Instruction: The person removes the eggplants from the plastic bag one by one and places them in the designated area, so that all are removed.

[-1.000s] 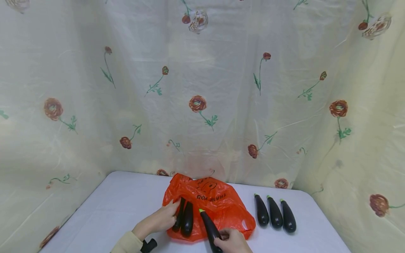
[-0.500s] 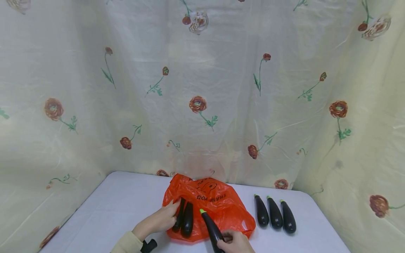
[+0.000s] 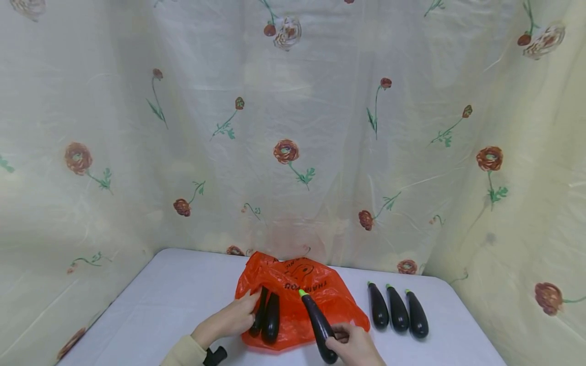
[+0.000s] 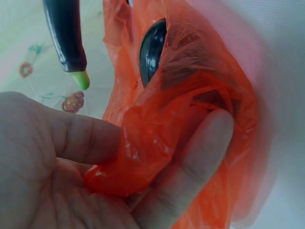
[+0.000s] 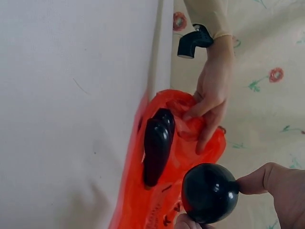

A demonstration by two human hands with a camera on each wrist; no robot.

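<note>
A red plastic bag [image 3: 320, 305] with black print lies on the table, its mouth toward the person. My left hand [image 3: 238, 314] grips the bag's left edge; in the left wrist view the film bunches between thumb and fingers [image 4: 190, 167]. Inside the mouth lie two dark eggplants, the right one [image 3: 271, 317] fully visible, the left one [image 3: 259, 312] partly behind the fingers. My right hand [image 3: 354, 343] pinches another eggplant [image 3: 318, 325] near its thick end, green stem pointing away, over the bag's front. Its round bottom [image 5: 209, 193] faces the right wrist camera.
To the right of the bag, three eggplants lie side by side, the middle one [image 3: 397, 307] included. A white cloth covers the table [image 3: 192, 284]. Behind and beside it hangs a flower-printed curtain [image 3: 320, 152]. A black wrist mount [image 3: 215, 356] sits by the left sleeve.
The right hand has moved right and slightly up with its eggplant, whose stem now points higher over the bag. The left hand, the bag and the other eggplants stay where they were.
</note>
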